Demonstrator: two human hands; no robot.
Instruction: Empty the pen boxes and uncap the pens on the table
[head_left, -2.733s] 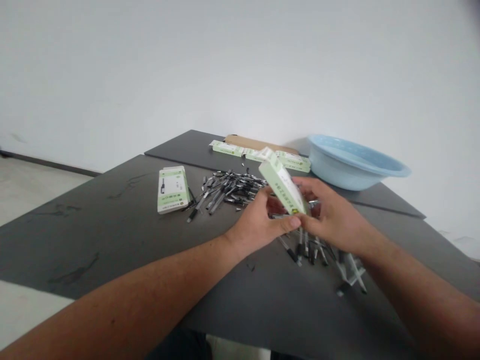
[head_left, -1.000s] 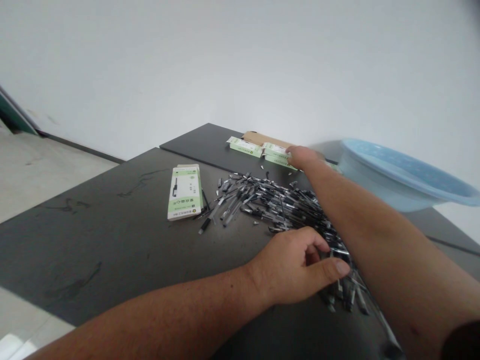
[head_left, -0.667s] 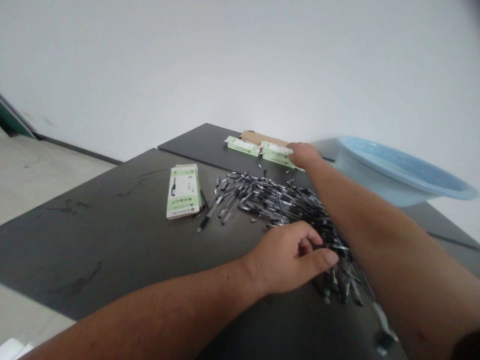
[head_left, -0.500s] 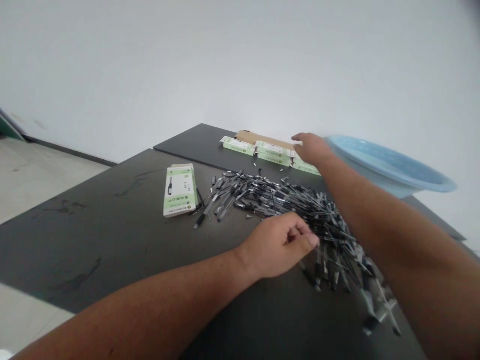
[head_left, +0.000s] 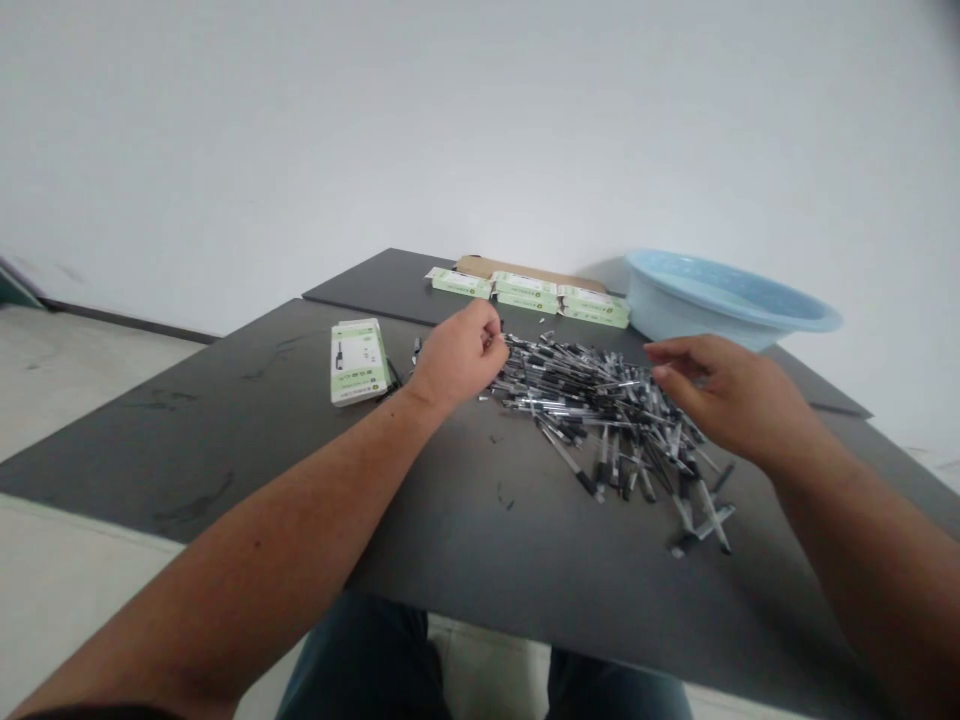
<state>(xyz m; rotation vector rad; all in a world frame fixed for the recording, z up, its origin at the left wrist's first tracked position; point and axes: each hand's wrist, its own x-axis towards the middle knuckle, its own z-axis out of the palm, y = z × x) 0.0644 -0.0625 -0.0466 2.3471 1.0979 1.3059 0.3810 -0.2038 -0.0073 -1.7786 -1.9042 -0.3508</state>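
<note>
A heap of clear pens with black grips (head_left: 592,385) lies loose across the dark table. My left hand (head_left: 459,358) is over the heap's left end with its fingers curled; whether a pen is in them is hidden. At the heap's right side is my right hand (head_left: 724,392), thumb and fingers apart, with nothing seen between them. To the left of the heap, a green and white pen box (head_left: 358,362) lies on the table with a few pens beside it.
Several green and white boxes (head_left: 525,290) stand in a row at the back, before a strip of brown cardboard (head_left: 529,270). A light blue basin (head_left: 705,300) sits at the back right, near the white wall. The table (head_left: 480,560) has dark scuffs on its left.
My right hand has come back from the row of boxes to the heap's right side. My left hand has moved left and away from me, to the heap's left end. The view has shifted.
</note>
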